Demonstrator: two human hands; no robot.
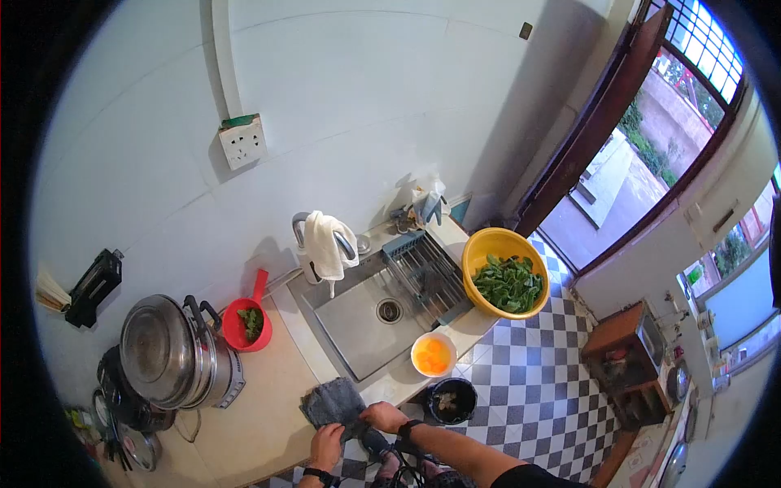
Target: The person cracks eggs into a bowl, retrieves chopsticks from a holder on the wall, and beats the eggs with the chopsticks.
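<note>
I see the left hand and right hand pinching a gray cloth on the counter, beside the sink.
Yellow basin: leafy greens; white bowl: orange-yellow contents; red scoop: chopped-looking greens; black bin: pale scraps.

pale wall, checkered tile floor, open daylit doorway, wooden cabinet
</note>
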